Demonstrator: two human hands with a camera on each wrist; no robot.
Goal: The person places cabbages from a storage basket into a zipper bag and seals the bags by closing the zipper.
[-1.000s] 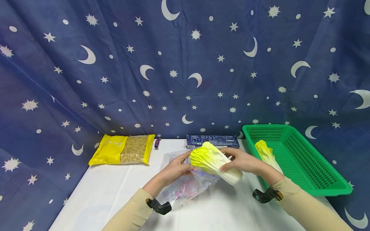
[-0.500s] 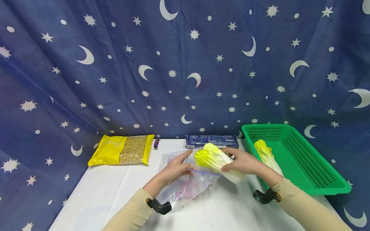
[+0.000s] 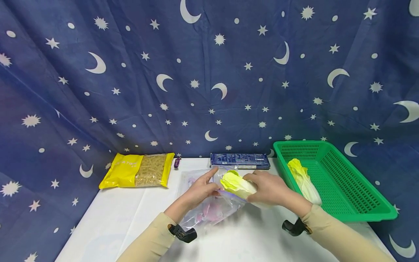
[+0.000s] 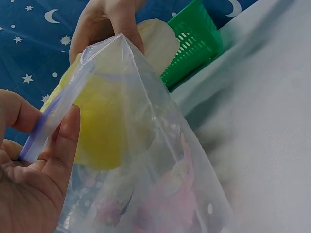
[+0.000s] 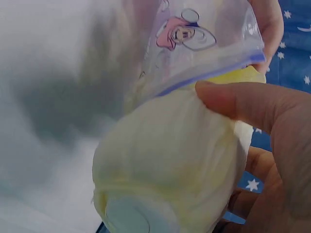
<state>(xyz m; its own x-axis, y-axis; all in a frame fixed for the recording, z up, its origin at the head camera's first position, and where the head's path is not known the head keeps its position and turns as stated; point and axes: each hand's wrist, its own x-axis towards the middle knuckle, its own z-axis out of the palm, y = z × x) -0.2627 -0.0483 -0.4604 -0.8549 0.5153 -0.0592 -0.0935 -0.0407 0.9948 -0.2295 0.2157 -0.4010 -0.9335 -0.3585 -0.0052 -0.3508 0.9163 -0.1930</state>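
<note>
My right hand (image 3: 270, 187) grips a napa cabbage (image 3: 235, 182) by its white part, thumb over the top and fingers around the far side. The cabbage's yellow leafy end points left into the mouth of a clear zip bag (image 3: 209, 213) printed with pink figures. Through the film in the left wrist view, that yellow end (image 4: 99, 133) shows inside. Its pale base (image 5: 141, 213) remains outside, facing the right wrist camera. With thumb and fingers, my left hand (image 3: 199, 191) pinches the bag's purple zip edge (image 4: 46, 119) and keeps the mouth spread.
A green plastic basket (image 3: 363, 174) stands at the right with a second napa cabbage (image 3: 304, 182) along its left side. At the back lie a dark blue packet (image 3: 240, 160), a small purple wrapped candy (image 3: 177, 163) and a yellow pasta bag (image 3: 137, 170). A patterned curtain hangs behind.
The right hand has moved slightly left and lowered the cabbage, so its leafy end has gone from above the bag into the mouth. The left hand stays almost in place.
</note>
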